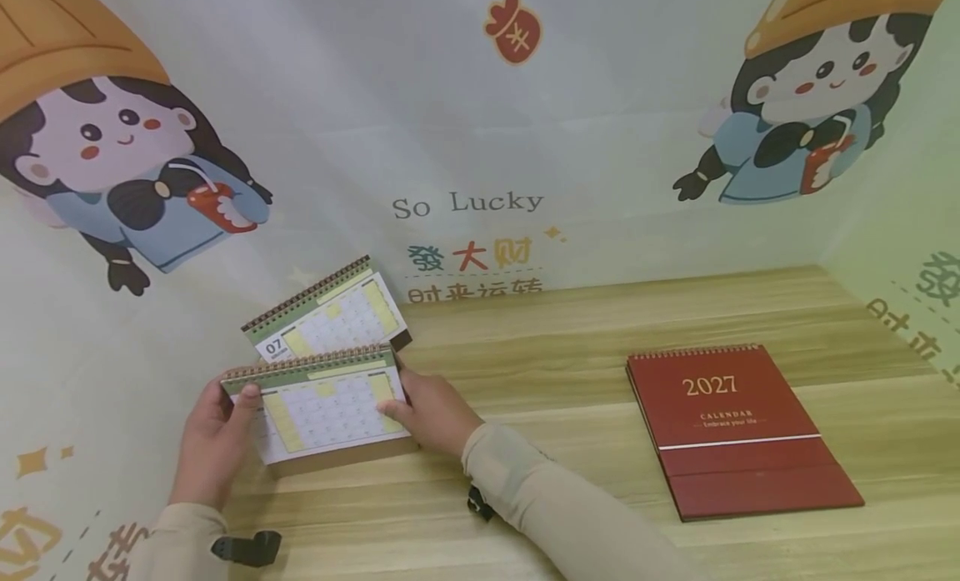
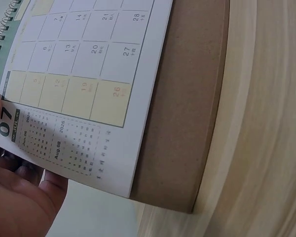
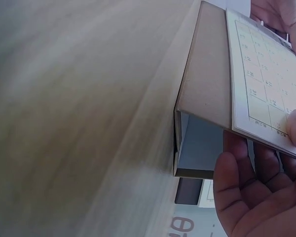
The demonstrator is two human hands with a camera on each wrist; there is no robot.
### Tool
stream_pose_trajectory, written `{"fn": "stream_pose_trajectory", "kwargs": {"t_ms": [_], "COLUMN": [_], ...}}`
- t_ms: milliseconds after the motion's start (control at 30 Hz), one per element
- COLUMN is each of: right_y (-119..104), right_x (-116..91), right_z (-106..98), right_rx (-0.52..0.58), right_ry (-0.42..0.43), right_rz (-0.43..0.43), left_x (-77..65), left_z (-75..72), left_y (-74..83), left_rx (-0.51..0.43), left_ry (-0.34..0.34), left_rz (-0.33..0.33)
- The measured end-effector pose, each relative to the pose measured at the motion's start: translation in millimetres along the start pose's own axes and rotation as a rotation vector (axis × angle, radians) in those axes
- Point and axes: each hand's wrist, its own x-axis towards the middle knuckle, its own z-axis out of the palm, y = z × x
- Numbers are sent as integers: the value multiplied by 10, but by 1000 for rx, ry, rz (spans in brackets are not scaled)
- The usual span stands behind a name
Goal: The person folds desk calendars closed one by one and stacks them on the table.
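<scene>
Gripping a green-topped desk calendar (image 1: 330,414) from both ends

The left hand (image 1: 213,439) has its thumb over the front of the calendar's left end, fingers closed in behind. The right hand (image 1: 441,413) pinches the opposite end, thumb on the page, fingers curled at the back. Between them the page, marked 07 and JUL, faces the person above a brown cardboard stand (image 2: 182,108); whether that stand touches the wooden table (image 1: 555,339) is hard to tell. Just beyond the hands, partly hidden by the held one, is a second calendar (image 1: 337,316), also showing 07. Well to the right of the right hand, a red 2027 calendar (image 1: 738,464) sits on the table. Farthest from the hands, a printed backdrop (image 1: 375,81) reads "So Lucky".
</scene>
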Motion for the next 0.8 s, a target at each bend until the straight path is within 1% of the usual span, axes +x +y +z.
{"fn": "stream_pose_trajectory", "kwargs": {"t_ms": [133, 300, 400, 500, 667, 800], "right_y": [0, -6, -8, 0, 6, 6], "right_x": [-3, -12, -22, -26, -38, -44], "right_z": [-10, -25, -34, -43, -49, -46], "right_rx": [13, 26, 22, 15, 14, 19], "right_ry": [-16, -29, -32, -34, -42, -48], "right_rz": [-10, -13, -27, -45, -38, -35], "left_x": [5, 8, 13, 23, 23, 21], "left_z": [23, 44, 53, 65, 113, 136], "left_y": [-14, -8, -1, -10, -18, -19], "left_rx": [-25, -26, -16, -26, -59, -62], "left_ry": [13, 33, 28, 30, 65, 87], "left_rz": [-15, -12, -21, -24, -18, -13]}}
